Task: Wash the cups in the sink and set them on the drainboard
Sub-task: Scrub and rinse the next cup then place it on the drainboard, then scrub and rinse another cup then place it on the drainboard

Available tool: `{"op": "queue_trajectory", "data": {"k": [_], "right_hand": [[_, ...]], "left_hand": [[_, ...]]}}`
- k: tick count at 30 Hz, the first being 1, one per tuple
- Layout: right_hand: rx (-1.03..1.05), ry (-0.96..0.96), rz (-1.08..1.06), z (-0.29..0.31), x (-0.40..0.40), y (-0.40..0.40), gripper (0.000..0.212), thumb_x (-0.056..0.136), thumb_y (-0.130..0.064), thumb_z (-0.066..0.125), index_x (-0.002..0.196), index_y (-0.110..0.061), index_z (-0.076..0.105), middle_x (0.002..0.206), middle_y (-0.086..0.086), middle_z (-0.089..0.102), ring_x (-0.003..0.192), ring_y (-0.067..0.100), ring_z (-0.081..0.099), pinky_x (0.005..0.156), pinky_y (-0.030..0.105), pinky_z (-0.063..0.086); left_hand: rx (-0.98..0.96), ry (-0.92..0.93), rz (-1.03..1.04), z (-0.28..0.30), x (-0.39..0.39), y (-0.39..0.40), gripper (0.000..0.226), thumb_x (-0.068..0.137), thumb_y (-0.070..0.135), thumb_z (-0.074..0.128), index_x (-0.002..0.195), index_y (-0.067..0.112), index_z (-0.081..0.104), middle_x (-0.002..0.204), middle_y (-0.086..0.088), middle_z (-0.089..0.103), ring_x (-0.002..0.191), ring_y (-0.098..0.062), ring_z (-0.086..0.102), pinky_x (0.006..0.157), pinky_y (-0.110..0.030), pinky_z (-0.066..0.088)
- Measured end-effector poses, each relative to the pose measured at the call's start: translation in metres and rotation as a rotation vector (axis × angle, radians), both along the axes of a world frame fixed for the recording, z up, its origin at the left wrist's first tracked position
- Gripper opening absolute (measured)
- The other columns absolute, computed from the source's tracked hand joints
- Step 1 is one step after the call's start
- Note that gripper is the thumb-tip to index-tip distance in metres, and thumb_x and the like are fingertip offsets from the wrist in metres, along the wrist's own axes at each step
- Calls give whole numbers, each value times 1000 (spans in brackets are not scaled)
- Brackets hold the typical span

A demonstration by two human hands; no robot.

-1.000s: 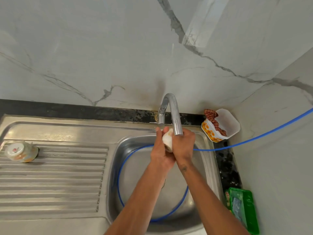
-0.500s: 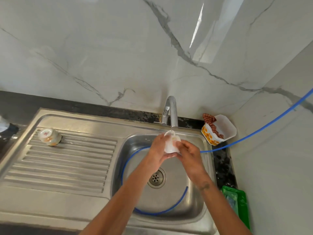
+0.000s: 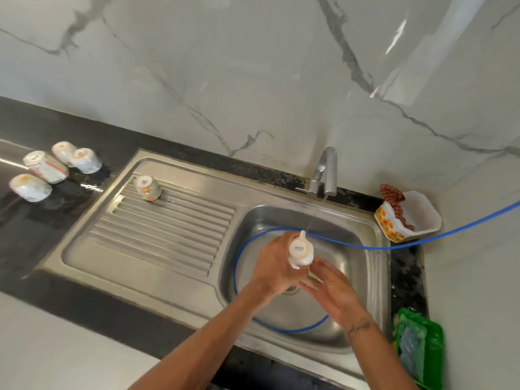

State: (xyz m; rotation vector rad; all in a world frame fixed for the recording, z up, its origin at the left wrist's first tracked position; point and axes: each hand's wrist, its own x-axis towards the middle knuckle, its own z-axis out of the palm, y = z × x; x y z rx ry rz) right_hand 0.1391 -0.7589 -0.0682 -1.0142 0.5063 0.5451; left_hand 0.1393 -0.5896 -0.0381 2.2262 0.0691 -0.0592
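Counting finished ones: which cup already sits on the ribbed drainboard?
The orange-patterned cup, upside down at the drainboard's far-left corner; four others stand on the black counter.

Both forearms come in from the bottom edge, bare to past the wrist, angling toward twelve o'clock and converging. The left hand (image 3: 274, 263) is raised with its back to the camera, fingers curled round a small white cup (image 3: 300, 252), which is held bottom-up toward the lens. The right hand (image 3: 333, 289) sits just at its four o'clock, a little lower, palm turned up and inward, fingers (image 3: 316, 273) stretched out straight and loose, their tips just beside the cup's lower edge. A dark mark shows on the right wrist.
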Motion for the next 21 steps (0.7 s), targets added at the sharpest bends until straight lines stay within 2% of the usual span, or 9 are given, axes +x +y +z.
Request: {"op": "queue_trajectory", "data": {"k": [2,4,8,10,12,14,16,19,21], "right_hand": [[-446,-219,195,0,1,2,71,94,-13,76,156,-26,44,150,-3,57,126,22,63,97,32,55],[-708,-522,410,9,12,16,71,93,-7,76,152,-34,48,145,-19,56,121,8,63,91,19,55],[-860,-774,703,32,35,85,33,101,-8,64,124,-28,74,105,-14,78,95,4,74,89,34,62],[-934,-854,822,43,43,125,25,101,-11,64,117,-24,78,88,-18,76,81,2,74,82,28,62],[-993,-879,881,46,53,175,18,100,-11,65,107,-19,80,80,-16,75,75,2,74,78,26,61],[-1069,-954,872,40,63,226,14,99,-13,66,102,-16,79,82,-8,78,74,6,74,78,31,60],[-1123,-1001,766,28,74,276,14,98,-11,67,101,-14,79,84,-3,79,76,12,75,78,34,60],[-1146,-896,537,4,88,338,10,98,-15,70,100,-15,80,83,-8,78,74,7,74,79,29,59],[-1159,-837,392,-9,91,371,8,97,-18,72,100,-18,79,87,-7,79,77,9,73,80,33,60]], "left_hand": [[81,42,-136,4,-2,32,74,68,39,89,135,31,58,124,11,71,113,-12,67,99,-35,53],[96,87,-303,11,-2,72,76,66,37,91,135,30,59,126,11,71,115,-10,66,101,-31,52],[90,61,-473,13,1,154,82,63,28,90,138,27,58,127,4,67,113,-11,62,100,-27,47],[102,54,-474,8,2,192,84,63,24,90,140,24,57,127,-1,62,115,-13,56,99,-24,43],[109,36,-466,-1,6,240,84,65,21,91,142,20,56,131,-2,60,118,-12,51,99,-13,35],[63,4,-424,-13,10,288,83,70,23,88,145,19,54,139,-1,59,122,-10,52,102,-11,34],[-35,-15,-281,-28,18,331,80,77,20,83,149,24,50,142,1,59,124,-11,57,102,-17,44],[-223,14,38,-44,37,376,67,85,18,79,145,25,53,135,3,66,118,-12,67,97,-27,59],[-246,-8,174,-53,48,391,54,92,17,76,143,19,57,131,-1,72,113,-7,70,96,-22,59]]}}
